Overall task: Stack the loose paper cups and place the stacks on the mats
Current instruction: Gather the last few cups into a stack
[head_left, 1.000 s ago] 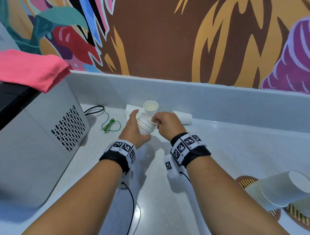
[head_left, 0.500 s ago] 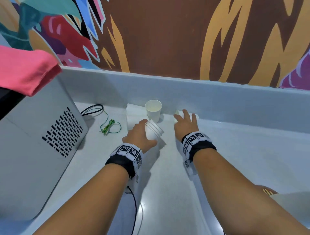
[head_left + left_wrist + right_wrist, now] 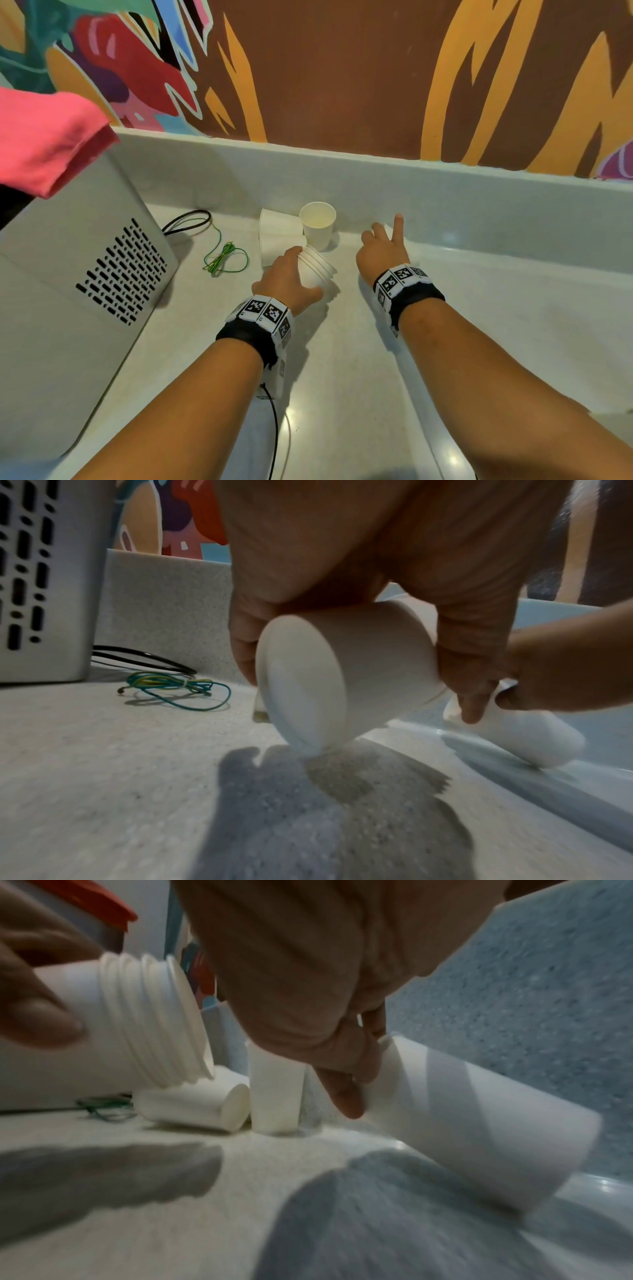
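At the far left a pink cloth (image 3: 44,137) lies on top of a grey appliance with a vented side (image 3: 85,284), and beside that, on the pale speckled counter (image 3: 342,377), a black cable (image 3: 186,221) loops next to a small coil of green and yellow wire (image 3: 224,258). Next come two loose paper cups lying on their sides (image 3: 277,233), just left of one upright paper cup (image 3: 318,228) that stands near the counter's back wall. In front of these the left hand (image 3: 286,281) wraps its fingers and thumb round a nested stack of paper cups (image 3: 317,270), which it holds tilted, rims toward the right, with its bottom edge low over the counter or touching it; which, I cannot tell. Further right, the right hand (image 3: 382,250) reaches to a paper cup on its side against the back wall (image 3: 479,1123); its fingertips (image 3: 346,1096) touch the cup near the rim with one finger raised, and the hand has not closed round the cup.
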A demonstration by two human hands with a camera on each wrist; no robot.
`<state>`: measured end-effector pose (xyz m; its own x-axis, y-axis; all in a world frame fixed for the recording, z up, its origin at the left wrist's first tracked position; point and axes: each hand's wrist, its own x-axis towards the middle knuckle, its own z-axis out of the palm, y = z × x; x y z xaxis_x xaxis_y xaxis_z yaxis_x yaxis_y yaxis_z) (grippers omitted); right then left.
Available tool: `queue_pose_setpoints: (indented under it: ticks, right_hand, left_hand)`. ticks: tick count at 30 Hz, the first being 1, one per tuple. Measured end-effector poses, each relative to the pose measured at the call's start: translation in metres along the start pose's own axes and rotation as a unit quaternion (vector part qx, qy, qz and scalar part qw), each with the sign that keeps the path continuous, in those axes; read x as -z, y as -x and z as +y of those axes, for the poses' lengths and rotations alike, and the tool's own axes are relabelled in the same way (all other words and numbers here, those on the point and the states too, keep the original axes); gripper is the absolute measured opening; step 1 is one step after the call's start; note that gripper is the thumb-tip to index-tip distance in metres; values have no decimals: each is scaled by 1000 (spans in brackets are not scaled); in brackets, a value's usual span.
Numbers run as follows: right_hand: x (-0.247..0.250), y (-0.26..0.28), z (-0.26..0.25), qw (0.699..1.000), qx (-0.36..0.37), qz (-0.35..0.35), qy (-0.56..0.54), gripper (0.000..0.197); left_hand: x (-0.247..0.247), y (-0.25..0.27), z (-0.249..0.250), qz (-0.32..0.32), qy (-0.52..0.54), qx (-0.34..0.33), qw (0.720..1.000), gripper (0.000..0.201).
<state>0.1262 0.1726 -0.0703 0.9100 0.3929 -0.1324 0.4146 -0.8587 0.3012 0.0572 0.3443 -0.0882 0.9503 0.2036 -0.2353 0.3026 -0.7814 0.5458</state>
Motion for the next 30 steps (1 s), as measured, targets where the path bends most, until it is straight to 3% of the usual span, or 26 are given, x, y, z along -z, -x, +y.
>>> queue_pose_setpoints:
  ticks: [4, 6, 9, 11, 15, 18, 19, 21, 24, 27, 30]
  right_hand:
    - [18, 4, -6, 980, -34, 147, -128, 21]
    - [29, 5, -7, 931, -51, 213, -291, 26]
    - [46, 8, -14, 829, -65, 270, -485, 25]
    - [54, 12, -24, 807, -57, 264, -525, 25]
    - [57, 19, -45, 819, -1, 204, -537, 28]
    - [54, 18, -54, 806, -10, 172, -567, 29]
    - [53, 16, -54, 816, -24, 171, -552, 30]
    - [47, 8, -54, 864, -28, 152, -479, 33]
    - [40, -3, -53, 922, -7, 70, -381, 40]
    - [32, -19, -56, 950, -16, 10, -311, 44]
    - [25, -30, -58, 948, -48, -19, -314, 45]
  left_hand:
    - [1, 1, -2, 5, 0, 18, 1000, 89]
    - [2, 2, -4, 2, 6, 25, 1000, 91]
    - [3, 4, -5, 2, 15, 21, 1000, 90]
    - [5, 5, -5, 12, 25, 15, 1000, 93]
    - [9, 8, -7, 40, 63, -11, 997, 107]
    - [15, 12, -13, 53, 78, -7, 995, 107]
    - [17, 13, -16, 52, 74, 2, 996, 108]
    - [19, 15, -21, 48, 66, 21, 996, 109]
    - [23, 15, -28, 47, 60, 52, 996, 104]
    - [27, 11, -35, 48, 41, 75, 995, 87]
    - [30, 6, -44, 47, 42, 83, 995, 73]
